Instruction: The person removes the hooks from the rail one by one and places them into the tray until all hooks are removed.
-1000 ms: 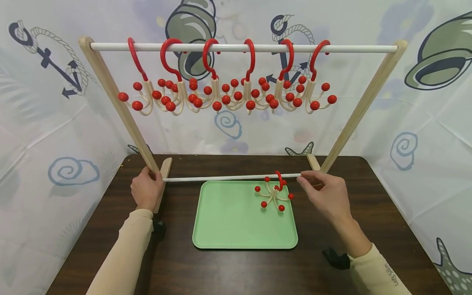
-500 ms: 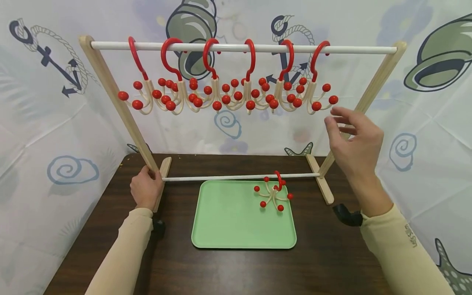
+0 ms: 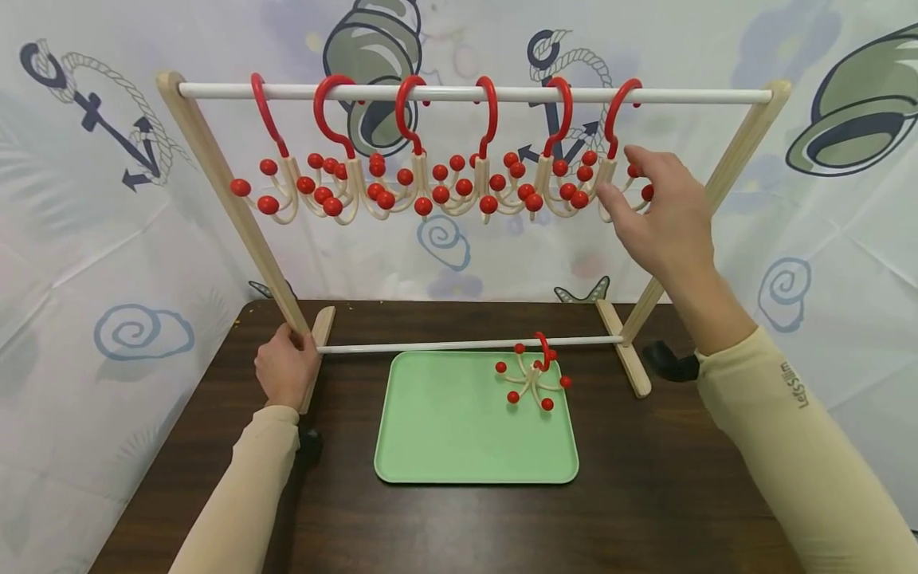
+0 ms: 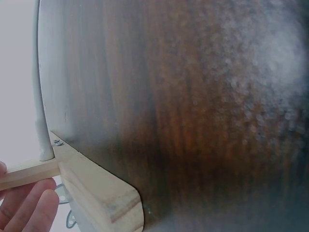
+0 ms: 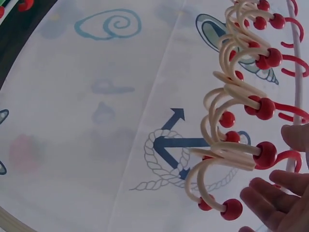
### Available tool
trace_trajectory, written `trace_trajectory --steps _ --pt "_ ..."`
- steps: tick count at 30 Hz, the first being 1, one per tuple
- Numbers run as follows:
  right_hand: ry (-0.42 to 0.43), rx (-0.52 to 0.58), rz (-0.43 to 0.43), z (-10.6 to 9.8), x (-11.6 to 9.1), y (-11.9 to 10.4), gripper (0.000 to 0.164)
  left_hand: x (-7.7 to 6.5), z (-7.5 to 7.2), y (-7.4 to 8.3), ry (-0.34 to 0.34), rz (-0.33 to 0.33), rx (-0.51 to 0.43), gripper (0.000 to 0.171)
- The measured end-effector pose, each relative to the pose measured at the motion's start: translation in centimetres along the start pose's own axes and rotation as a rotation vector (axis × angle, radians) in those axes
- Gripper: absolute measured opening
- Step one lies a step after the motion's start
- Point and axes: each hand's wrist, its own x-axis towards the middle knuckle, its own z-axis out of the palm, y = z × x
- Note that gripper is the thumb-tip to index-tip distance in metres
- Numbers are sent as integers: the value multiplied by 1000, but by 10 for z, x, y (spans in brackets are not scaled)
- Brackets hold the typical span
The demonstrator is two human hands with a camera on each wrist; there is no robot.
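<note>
Up at 2 o'clock, the right hand (image 3: pixel 663 215), fingers spread, was just beside 1 red-hooked hanger (image 3: pixel 606 170) on the white bar (image 3: pixel 703 96), so reaching seemed the step and a soft pinch the next need, while at 8 o'clock the left hand (image 3: pixel 287 371) gripped a wooden post (image 3: pixel 258 251).

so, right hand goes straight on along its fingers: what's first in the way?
The right hand would likely meet the rightmost hanger on the top bar, whose pale stem looks just ahead. Depth is unclear; they may already touch.
</note>
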Motion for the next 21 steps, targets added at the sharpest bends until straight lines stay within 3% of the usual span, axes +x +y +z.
trace_trajectory --steps 10,21 --pt "-172 -39 184 4 29 0 56 -2 -2 4 5 -7 -8 27" --pt "-203 18 256 13 38 10 52 0 2 -2 13 -6 -13 23"
